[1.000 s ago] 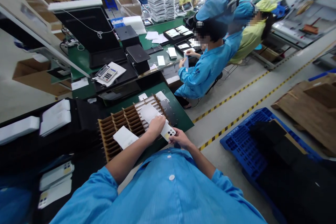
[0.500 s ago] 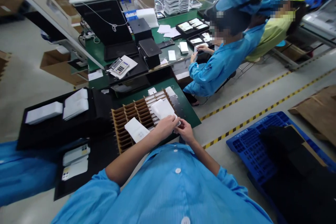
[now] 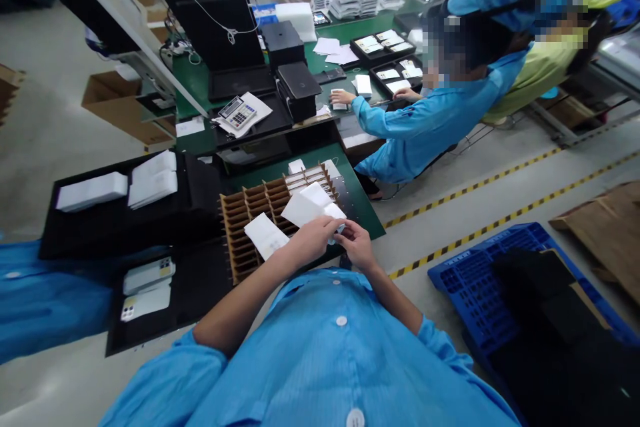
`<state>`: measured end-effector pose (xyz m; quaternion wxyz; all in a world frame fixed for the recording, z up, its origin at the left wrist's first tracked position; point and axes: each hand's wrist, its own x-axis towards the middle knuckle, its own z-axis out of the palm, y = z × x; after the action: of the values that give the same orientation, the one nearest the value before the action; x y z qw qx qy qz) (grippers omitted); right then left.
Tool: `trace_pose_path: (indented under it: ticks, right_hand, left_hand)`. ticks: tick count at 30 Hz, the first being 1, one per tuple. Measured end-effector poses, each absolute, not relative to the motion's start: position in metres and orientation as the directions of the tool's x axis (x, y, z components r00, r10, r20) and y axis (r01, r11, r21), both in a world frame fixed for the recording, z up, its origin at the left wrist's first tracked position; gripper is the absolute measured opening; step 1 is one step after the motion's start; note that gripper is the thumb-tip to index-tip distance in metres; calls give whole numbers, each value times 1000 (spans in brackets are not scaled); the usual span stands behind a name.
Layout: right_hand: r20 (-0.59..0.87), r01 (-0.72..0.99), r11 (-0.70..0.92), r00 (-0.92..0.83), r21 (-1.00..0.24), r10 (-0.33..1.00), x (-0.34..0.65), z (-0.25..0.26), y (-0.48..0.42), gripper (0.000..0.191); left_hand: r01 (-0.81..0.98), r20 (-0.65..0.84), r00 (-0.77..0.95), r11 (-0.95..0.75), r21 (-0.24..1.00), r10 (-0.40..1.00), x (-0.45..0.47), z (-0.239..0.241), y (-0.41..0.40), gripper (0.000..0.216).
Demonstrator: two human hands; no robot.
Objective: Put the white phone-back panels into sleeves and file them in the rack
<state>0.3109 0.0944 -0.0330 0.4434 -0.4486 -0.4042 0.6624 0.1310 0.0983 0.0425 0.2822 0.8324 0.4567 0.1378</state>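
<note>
My left hand (image 3: pixel 311 238) and my right hand (image 3: pixel 357 245) meet in front of my chest, both closed on a white phone in a white sleeve (image 3: pixel 313 208). The sleeve sticks up and away from my fingers, over the near end of a brown cardboard divider tray (image 3: pixel 253 208). Another white sleeve (image 3: pixel 265 235) lies flat on the tray's slots just left of my left wrist. Several slots at the tray's far right hold white pieces.
A black tray (image 3: pixel 115 310) at my left holds white phones (image 3: pixel 147 287); stacks of white sleeves (image 3: pixel 153 178) lie behind it. A calculator (image 3: pixel 237 111), black boxes and a monitor stand farther back. A person in blue (image 3: pixel 425 123) works at the adjoining table. A blue pallet (image 3: pixel 480 293) lies on the floor at right.
The phone's camera end showed below my left hand a second ago; now the white sleeve covers it. My hands have drawn closer to my chest, and the view has shifted right.
</note>
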Motion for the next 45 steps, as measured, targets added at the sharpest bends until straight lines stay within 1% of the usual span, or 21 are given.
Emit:
trace_pose_path:
  ticks: [3,4,7,8,9,11,13,15,17,19,23,27,29,31,34,36,38,39,42,43,45]
  right_hand:
    - [-284,-226,-318,-170,-921,944,311,-29,92,47]
    - [-292,-225,-327,-174,-918,940,312,-27,90,47]
    - [-297,-193,-348,-251,-917,921,316,-23,85,44]
    - [-299,-176,-357,-288,-917,910,317,-22,83,42]
    - [-301,-159,-365,-322,-918,898,318,-21,81,41]
    - [-293,-135,-363,-371,-922,881,318,-20,77,44]
    - [-267,-143,-349,-404,-926,875,316,-20,74,57]
    - [-248,-175,-348,-427,-921,869,311,-20,70,66]
    - [-249,-190,-347,-404,-919,880,304,-22,66,57]
    - [-246,-153,-308,-330,-939,911,296,-24,62,45]
    - [-197,6,-201,-227,-980,954,284,-27,57,38]
    - [-168,236,-90,-333,-968,928,285,-28,58,18]
    - [-192,310,-70,-382,-948,904,287,-30,59,17]
    - [-238,300,-127,-369,-945,898,290,-34,61,16]
    - [-294,224,-229,-329,-947,897,293,-41,65,39]
    - [-301,211,-239,-340,-948,891,296,-45,69,43]
    - [-301,196,-243,-375,-950,877,298,-47,76,42]
    - [-306,166,-260,-401,-951,864,300,-47,79,46]
    - [-336,54,-355,-479,-933,811,303,-51,87,70]
    - [-355,39,-391,-507,-920,785,302,-54,89,74]
    - [-396,44,-452,-564,-891,725,299,-62,89,72]
  left_hand:
    - [693,66,541,-489,530,838,113,55,92,45]
    - [713,86,539,-509,482,838,106,59,90,48]
    - [767,39,581,-563,308,813,88,64,84,87]
    - [771,-1,598,-575,271,801,85,62,81,96]
    - [773,-41,610,-582,253,791,84,59,78,98]
    - [775,-102,617,-580,251,780,85,51,72,88]
    - [799,-135,590,-552,239,796,88,44,66,79]
    - [836,-140,541,-513,192,829,90,39,61,77]
    - [879,-130,474,-458,136,871,90,36,55,80]
    - [918,-127,395,-384,102,910,89,33,49,84]
    - [961,-130,264,-249,116,956,89,23,37,91]
    - [962,-128,207,-178,208,970,94,12,28,88]
    - [958,-132,187,-151,243,973,98,8,24,85]
    - [962,-148,163,-124,243,975,101,6,22,85]
    - [973,-173,121,-82,217,977,107,3,18,89]
    - [974,-184,101,-59,220,978,113,1,16,92]
    - [973,-198,72,-25,230,977,118,0,13,94]
    - [973,-209,48,2,231,977,121,0,12,95]
    - [971,-260,0,61,230,966,126,4,5,97]
    - [969,-274,7,61,240,962,126,5,1,98]
    - [959,-284,12,70,276,959,119,5,-11,99]
